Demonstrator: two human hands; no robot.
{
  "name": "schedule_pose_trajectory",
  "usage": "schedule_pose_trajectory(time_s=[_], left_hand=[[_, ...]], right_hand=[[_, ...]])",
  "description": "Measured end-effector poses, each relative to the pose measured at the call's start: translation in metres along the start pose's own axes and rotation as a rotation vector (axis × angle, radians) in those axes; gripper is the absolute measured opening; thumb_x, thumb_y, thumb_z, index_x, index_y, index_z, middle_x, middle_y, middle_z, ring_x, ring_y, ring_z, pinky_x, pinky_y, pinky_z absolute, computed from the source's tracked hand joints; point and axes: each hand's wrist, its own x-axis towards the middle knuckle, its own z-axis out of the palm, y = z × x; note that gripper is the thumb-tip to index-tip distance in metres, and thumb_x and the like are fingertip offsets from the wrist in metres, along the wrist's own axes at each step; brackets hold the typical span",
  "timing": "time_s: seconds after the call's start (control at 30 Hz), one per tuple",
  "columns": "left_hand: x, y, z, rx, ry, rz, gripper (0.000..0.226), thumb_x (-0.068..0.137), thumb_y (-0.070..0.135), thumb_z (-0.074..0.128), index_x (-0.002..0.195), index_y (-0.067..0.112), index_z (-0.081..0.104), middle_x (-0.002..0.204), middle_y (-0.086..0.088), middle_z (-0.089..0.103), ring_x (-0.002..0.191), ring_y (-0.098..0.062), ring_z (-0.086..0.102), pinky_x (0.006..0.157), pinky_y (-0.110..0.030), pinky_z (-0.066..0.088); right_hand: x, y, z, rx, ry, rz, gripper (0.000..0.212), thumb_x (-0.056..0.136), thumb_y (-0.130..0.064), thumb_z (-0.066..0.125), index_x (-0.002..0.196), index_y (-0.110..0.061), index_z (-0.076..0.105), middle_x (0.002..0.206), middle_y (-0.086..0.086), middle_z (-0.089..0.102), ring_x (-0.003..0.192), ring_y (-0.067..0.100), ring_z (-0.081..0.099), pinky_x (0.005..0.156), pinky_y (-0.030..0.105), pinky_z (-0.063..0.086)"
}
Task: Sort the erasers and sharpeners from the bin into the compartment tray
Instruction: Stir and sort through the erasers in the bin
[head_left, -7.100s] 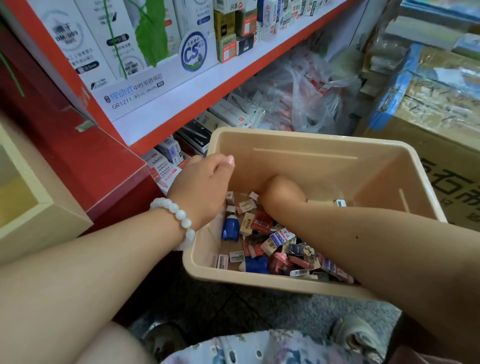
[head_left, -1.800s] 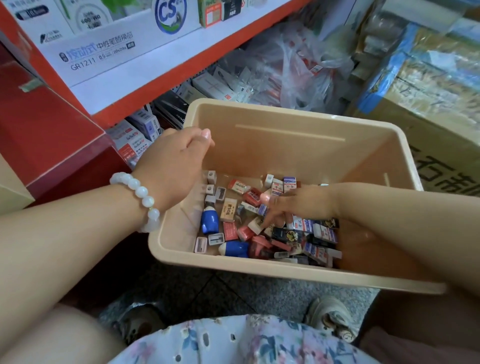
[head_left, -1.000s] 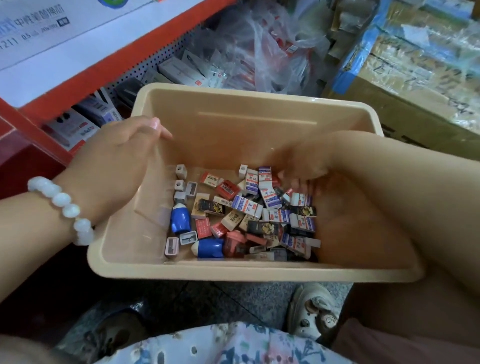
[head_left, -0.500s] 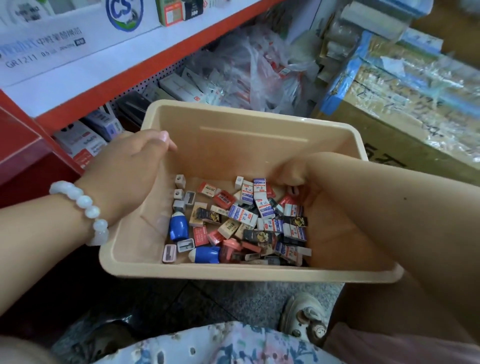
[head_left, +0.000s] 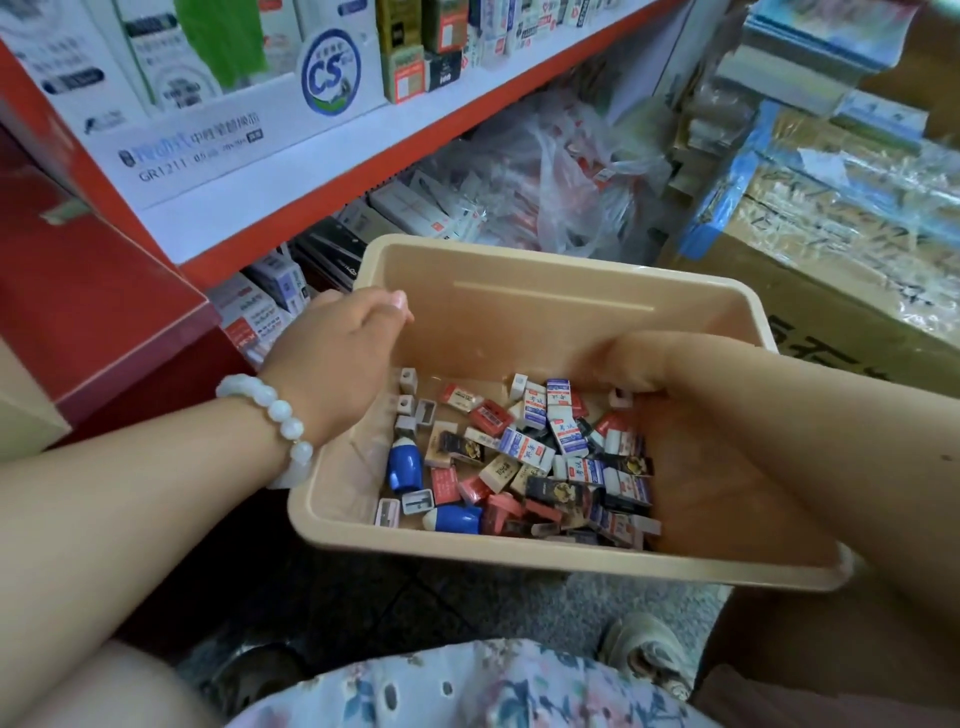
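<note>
Red shelf (head_left: 332, 192) and cardboard box (head_left: 852, 291) flank the bin (head_left: 519, 275).

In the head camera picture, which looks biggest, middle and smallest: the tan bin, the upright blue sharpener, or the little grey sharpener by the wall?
1. Tan plastic bin
2. Upright blue barrel sharpener
3. Small grey block sharpener

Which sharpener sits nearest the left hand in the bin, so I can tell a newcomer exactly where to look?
Start at the beige bin and find the left hand on its left wall. Just right of that hand, apart from the pile, stands a small grey block sharpener. It is the farthest-back of the grey ones, well above the upright blue sharpener.
</note>
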Motion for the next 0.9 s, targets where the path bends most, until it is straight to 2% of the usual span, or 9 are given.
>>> schedule_pose_trajectory(time_s=[0.03, 0.1, 0.17, 0.23, 0.3, 0.43, 0.57, 0.7, 0.9], left_hand=[[0.0, 0.001, 0.0, 0.007, -0.002, -0.003, 0.049, 0.085, 0.054, 0.021, 0.103, 0.035, 0.062, 0.122, -0.004, 0.054, 0.112, -0.021, 0.05, 0.098, -0.037, 0.037], [0.001, 0.0, 0.0, 0.017, -0.004, -0.002, 0.041, 0.094, 0.049, 0.025, 0.104, 0.034, 0.062, 0.124, -0.004, 0.053, 0.112, -0.02, 0.05, 0.097, -0.035, 0.036], [0.001, -0.001, 0.0, 0.022, -0.001, 0.0, 0.037, 0.099, 0.043, 0.027, 0.105, 0.034, 0.061, 0.125, -0.004, 0.052, 0.112, -0.02, 0.049, 0.095, -0.033, 0.035], [0.0, -0.001, 0.0, 0.027, 0.003, 0.003, 0.037, 0.099, 0.043, 0.026, 0.106, 0.034, 0.061, 0.125, -0.004, 0.052, 0.113, -0.019, 0.049, 0.092, -0.031, 0.034], [-0.001, 0.0, -0.001, 0.03, 0.001, 0.002, 0.038, 0.1, 0.042, 0.025, 0.108, 0.033, 0.062, 0.126, -0.004, 0.052, 0.114, -0.019, 0.048, 0.091, -0.03, 0.033], [0.001, 0.001, -0.001, 0.026, -0.002, -0.008, 0.037, 0.101, 0.04, 0.028, 0.108, 0.031, 0.063, 0.124, -0.005, 0.052, 0.114, -0.02, 0.048, 0.09, -0.029, 0.032], [0.001, 0.002, -0.002, 0.004, -0.013, -0.015, 0.036, 0.1, 0.039, 0.029, 0.109, 0.03, 0.063, 0.121, -0.007, 0.051, 0.11, -0.021, 0.048, 0.089, -0.029, 0.031], [0.001, 0.0, -0.002, 0.0, -0.017, 0.0, 0.036, 0.098, 0.043, 0.028, 0.104, 0.033, 0.062, 0.122, -0.006, 0.053, 0.112, -0.02, 0.048, 0.094, -0.032, 0.034], [-0.001, 0.004, -0.003, 0.019, -0.018, -0.016, 0.037, 0.1, 0.04, 0.029, 0.109, 0.029, 0.063, 0.12, -0.006, 0.053, 0.111, -0.017, 0.046, 0.088, -0.027, 0.029]], right_hand=[[-0.006, -0.003, 0.0, 0.062, -0.006, -0.033, 0.008, 0.089, -0.004, 0.055, 0.096, -0.007, 0.057, 0.093, 0.013, 0.063, 0.078, 0.024, 0.062, 0.074, 0.038, 0.058], [-0.018, -0.014, 0.006, 0.034, -0.056, -0.066, 0.003, 0.088, -0.009, 0.058, 0.088, -0.008, 0.061, 0.072, 0.007, 0.064, 0.058, 0.018, 0.059, 0.055, 0.03, 0.055], [-0.029, -0.03, 0.019, 0.01, -0.168, -0.137, 0.013, 0.089, -0.015, 0.059, 0.094, -0.006, 0.066, 0.06, 0.003, 0.06, 0.047, 0.012, 0.049, 0.043, 0.021, 0.037], [-0.037, -0.047, 0.029, 0.173, -0.262, -0.257, 0.02, 0.094, -0.02, 0.054, 0.103, -0.007, 0.067, 0.076, 0.009, 0.065, 0.059, 0.015, 0.055, 0.052, 0.022, 0.041], [-0.034, -0.054, 0.03, 0.307, -0.235, -0.331, 0.025, 0.098, -0.024, 0.048, 0.105, -0.009, 0.067, 0.093, 0.013, 0.068, 0.066, 0.018, 0.06, 0.055, 0.024, 0.048], [-0.011, -0.043, 0.024, 0.025, 0.024, -0.293, 0.032, 0.1, -0.035, 0.039, 0.106, -0.016, 0.064, 0.095, 0.014, 0.066, 0.053, 0.014, 0.052, 0.05, 0.025, 0.04], [-0.005, -0.041, 0.04, -0.297, -0.012, -0.231, 0.044, 0.103, -0.037, 0.028, 0.132, -0.011, 0.048, 0.07, 0.008, 0.052, 0.049, 0.015, 0.044, 0.05, 0.028, 0.041], [0.007, -0.041, 0.057, -0.428, 0.033, -0.279, 0.049, 0.1, -0.047, 0.028, 0.116, -0.01, 0.055, 0.089, 0.01, 0.063, 0.064, 0.019, 0.053, 0.064, 0.033, 0.052], [0.014, -0.038, 0.066, -0.459, 0.079, -0.294, 0.039, 0.1, -0.035, 0.036, 0.131, -0.016, 0.052, 0.113, 0.007, 0.064, 0.078, 0.018, 0.06, 0.078, 0.032, 0.055]])
